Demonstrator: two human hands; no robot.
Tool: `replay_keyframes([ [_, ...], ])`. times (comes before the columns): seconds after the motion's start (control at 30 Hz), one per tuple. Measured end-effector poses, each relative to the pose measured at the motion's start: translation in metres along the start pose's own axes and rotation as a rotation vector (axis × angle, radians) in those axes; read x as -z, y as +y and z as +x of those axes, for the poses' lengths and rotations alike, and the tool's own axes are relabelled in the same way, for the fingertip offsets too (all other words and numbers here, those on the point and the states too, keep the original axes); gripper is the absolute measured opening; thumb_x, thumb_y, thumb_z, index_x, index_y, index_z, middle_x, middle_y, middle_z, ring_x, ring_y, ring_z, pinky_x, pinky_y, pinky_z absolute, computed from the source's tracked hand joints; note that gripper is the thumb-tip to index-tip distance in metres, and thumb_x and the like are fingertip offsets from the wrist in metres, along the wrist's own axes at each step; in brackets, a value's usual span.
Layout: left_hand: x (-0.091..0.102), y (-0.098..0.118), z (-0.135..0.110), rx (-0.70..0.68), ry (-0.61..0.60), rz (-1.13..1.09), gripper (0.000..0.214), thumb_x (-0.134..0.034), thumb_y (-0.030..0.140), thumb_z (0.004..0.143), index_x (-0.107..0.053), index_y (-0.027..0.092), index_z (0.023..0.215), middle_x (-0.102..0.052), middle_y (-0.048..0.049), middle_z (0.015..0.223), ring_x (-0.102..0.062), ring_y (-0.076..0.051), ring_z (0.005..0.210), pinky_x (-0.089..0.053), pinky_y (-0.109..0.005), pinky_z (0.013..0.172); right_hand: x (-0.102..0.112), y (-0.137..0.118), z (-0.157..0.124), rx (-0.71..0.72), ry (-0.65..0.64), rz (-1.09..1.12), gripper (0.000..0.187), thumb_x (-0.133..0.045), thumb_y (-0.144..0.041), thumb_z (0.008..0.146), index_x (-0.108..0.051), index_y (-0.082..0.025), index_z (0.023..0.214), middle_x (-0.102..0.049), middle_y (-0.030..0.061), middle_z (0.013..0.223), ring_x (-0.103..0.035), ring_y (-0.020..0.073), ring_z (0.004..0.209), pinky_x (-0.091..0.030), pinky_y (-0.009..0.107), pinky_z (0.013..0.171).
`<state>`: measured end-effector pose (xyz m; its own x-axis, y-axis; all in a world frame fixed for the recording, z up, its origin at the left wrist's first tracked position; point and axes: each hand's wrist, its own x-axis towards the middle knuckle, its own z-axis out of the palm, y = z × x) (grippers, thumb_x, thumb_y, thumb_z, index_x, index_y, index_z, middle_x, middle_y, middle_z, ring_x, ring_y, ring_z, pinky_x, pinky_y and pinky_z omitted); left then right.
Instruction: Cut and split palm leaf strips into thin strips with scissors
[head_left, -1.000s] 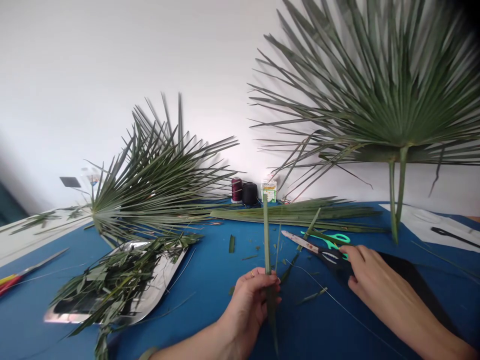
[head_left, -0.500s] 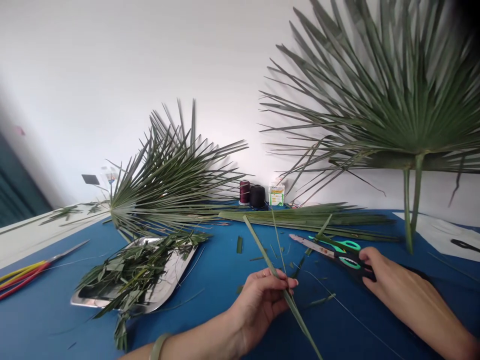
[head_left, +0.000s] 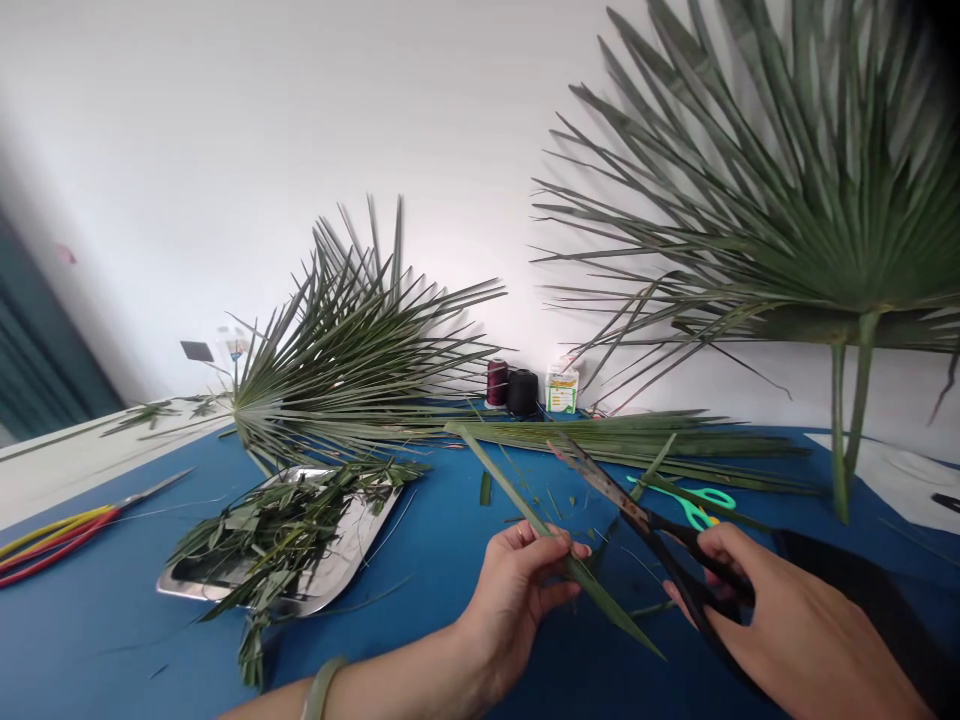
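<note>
The left hand [head_left: 521,585] pinches one leaf strip [head_left: 504,484] slanting above the blue table [head_left: 420,570]; just right of it, the right hand [head_left: 780,610] curls around one pair of black scissors [head_left: 637,518]. Behind sit two spools [head_left: 523,392] and probably three palm fans [head_left: 870,240].

Black scissors [head_left: 637,516] partly behind right hand [head_left: 787,610]

The palm strip [head_left: 504,487] is a long, narrow, flat piece of green leaf, blunt at its upper left end and tapering to a point at lower right; it slants through the left fingers [head_left: 541,552], pinched near its middle. The scissors [head_left: 639,517], with black handles and brown-stained blades, sit in the right fingers [head_left: 721,543], handles spread, blades aimed forward and leftward, beside the strip but apart from it.
</note>
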<state>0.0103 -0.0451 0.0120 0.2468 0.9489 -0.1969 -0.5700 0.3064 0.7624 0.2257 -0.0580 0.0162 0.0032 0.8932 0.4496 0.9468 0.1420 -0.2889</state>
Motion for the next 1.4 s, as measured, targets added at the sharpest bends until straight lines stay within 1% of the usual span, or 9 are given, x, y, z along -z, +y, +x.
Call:
replay_keyframes([
  [0.13, -0.001, 0.002, 0.0, -0.062, 0.052, 0.06, 0.008, -0.062, 0.019, 0.072, -0.057, 0.012, 0.072, -0.064, -0.0052, 0.07, -0.058, -0.012, 0.067, -0.044, -0.019, 0.056, -0.008, -0.003, -0.01, 0.096, -0.1, -0.05, 0.025, -0.06, -0.036, 0.064, -0.051, -0.027, 0.085, -0.069, 0.0022, 0.081, -0.067, 0.0262, 0.07, -0.049, 0.032, 0.048],
  [0.27, -0.001, 0.003, -0.001, -0.095, 0.033, 0.128, 0.008, -0.059, 0.02, 0.073, -0.058, 0.012, 0.075, -0.062, -0.0048, 0.072, -0.058, -0.013, 0.07, -0.044, -0.019, 0.055, -0.015, -0.008, -0.015, 0.056, -0.146, -0.059, 0.024, -0.059, -0.03, 0.061, -0.052, -0.028, 0.084, -0.069, 0.0024, 0.082, -0.066, 0.028, 0.061, -0.047, 0.036, 0.048],
  [0.33, -0.001, 0.003, -0.001, -0.099, 0.026, 0.155, 0.007, -0.057, 0.021, 0.074, -0.055, 0.014, 0.075, -0.06, -0.0026, 0.069, -0.057, -0.013, 0.068, -0.045, -0.021, 0.056, -0.016, -0.014, -0.014, -0.059, -0.232, 0.102, 0.02, -0.06, -0.032, 0.062, -0.054, -0.028, 0.081, -0.069, 0.0017, 0.076, -0.064, 0.026, 0.057, -0.046, 0.035, 0.049],
  [0.47, -0.002, -0.003, -0.004, -0.007, -0.038, 0.227, 0.004, -0.053, 0.02, 0.073, -0.052, 0.016, 0.075, -0.054, 0.0027, 0.053, -0.054, -0.011, 0.048, -0.045, -0.021, 0.048, -0.014, -0.03, -0.006, -0.222, -0.376, 0.704, 0.013, -0.062, -0.033, 0.062, -0.054, -0.025, 0.068, -0.068, 0.0025, 0.067, -0.065, 0.0237, 0.065, -0.049, 0.031, 0.056],
  [0.6, -0.008, -0.011, -0.009, 0.148, -0.158, 0.29, 0.007, -0.054, 0.022, 0.068, -0.052, 0.016, 0.072, -0.051, 0.004, 0.041, -0.049, -0.01, 0.032, -0.038, -0.018, 0.034, -0.009, -0.041, -0.001, -0.247, -0.394, 0.877, 0.011, -0.059, -0.025, 0.062, -0.056, -0.022, 0.072, -0.071, 0.0051, 0.077, -0.067, 0.0218, 0.069, -0.051, 0.03, 0.061],
  [0.77, -0.014, -0.021, -0.013, 0.313, -0.256, 0.419, 0.016, -0.06, 0.028, 0.061, -0.053, 0.016, 0.068, -0.055, 0.0015, 0.043, -0.049, -0.009, 0.031, -0.031, -0.016, 0.032, -0.003, -0.041, 0.001, -0.271, -0.344, 1.015, 0.01, -0.055, -0.028, 0.064, -0.049, -0.021, 0.067, -0.068, 0.0037, 0.072, -0.063, 0.0171, 0.06, -0.048, 0.029, 0.056],
  [0.97, -0.013, -0.024, -0.014, 0.328, -0.273, 0.431, 0.022, -0.062, 0.035, 0.062, -0.054, 0.016, 0.071, -0.057, 0.0005, 0.047, -0.053, -0.01, 0.036, -0.031, -0.016, 0.034, 0.005, -0.044, -0.002, -0.277, -0.298, 1.05, 0.011, -0.057, -0.028, 0.069, -0.049, -0.02, 0.068, -0.059, -0.0011, 0.063, -0.057, 0.0147, 0.06, -0.045, 0.027, 0.059],
  [1.07, -0.013, -0.025, -0.014, 0.33, -0.283, 0.417, 0.029, -0.065, 0.039, 0.06, -0.054, 0.016, 0.073, -0.058, -0.0002, 0.052, -0.055, -0.011, 0.04, -0.031, -0.017, 0.035, 0.005, -0.044, -0.002, -0.291, -0.276, 1.059, 0.012, -0.057, -0.03, 0.069, -0.05, -0.02, 0.069, -0.061, 0.001, 0.068, -0.057, 0.0145, 0.059, -0.045, 0.027, 0.058],
  [1.4, -0.013, -0.028, -0.018, 0.332, -0.294, 0.45, 0.017, -0.072, 0.02, 0.051, -0.06, 0.014, 0.061, -0.06, 0.0001, 0.057, -0.052, -0.009, 0.052, -0.035, -0.019, 0.049, 0.004, -0.041, -0.008, -0.231, -0.356, 1.098, 0.01, -0.057, -0.028, 0.073, -0.052, -0.02, 0.073, -0.052, -0.0025, 0.067, -0.051, 0.0136, 0.062, -0.043, 0.025, 0.059],
])
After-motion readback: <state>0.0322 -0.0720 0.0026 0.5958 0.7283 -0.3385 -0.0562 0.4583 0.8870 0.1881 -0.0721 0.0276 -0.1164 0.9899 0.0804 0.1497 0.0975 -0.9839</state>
